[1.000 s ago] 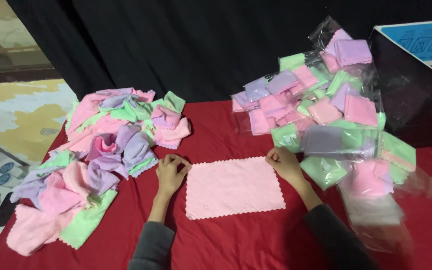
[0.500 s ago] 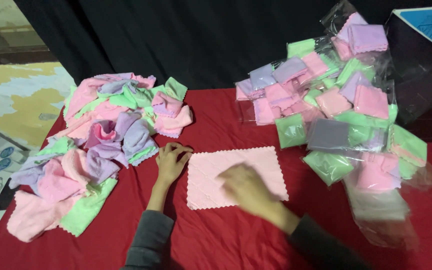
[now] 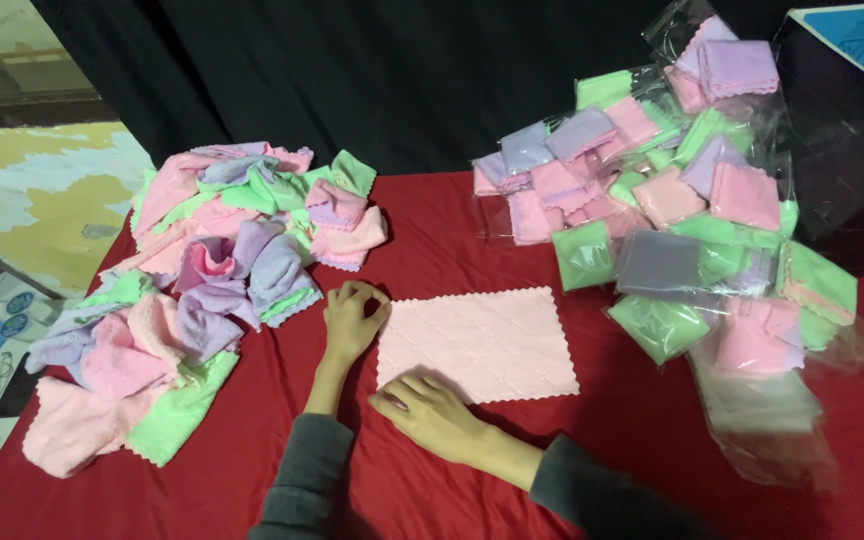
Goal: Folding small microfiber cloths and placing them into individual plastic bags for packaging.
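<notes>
Nearest the camera, the right hand (image 3: 430, 412) is lying on the near left corner of the pink cloth (image 3: 479, 341), fingers curled down and pinching that scalloped edge. The grey sleeve (image 3: 592, 492) behind it is crossing the red tablecloth (image 3: 472, 240) from the lower right. Just beyond, the left hand (image 3: 350, 320) is resting at the cloth's far left corner, fingers bent and gripping the edge there, its own grey sleeve running straight down to the bottom of the view.

The pink cloth is lying flat and spread out as a rectangle in the middle of the table, its long sides running left to right, with bare red cloth showing all round it: a narrow strip on the left beside the hands, a wider band along the near edge, and a gap on the right before the packets begin.

To the left, a loose heap of pink, green and lilac cloths (image 3: 202, 290) is sprawling towards the table's left edge. To the right, a pile of folded cloths in clear plastic bags (image 3: 692, 230) is stacking up towards the far corner, leaning against a dark box (image 3: 852, 130). A black curtain (image 3: 402, 80) is hanging behind the table.
</notes>
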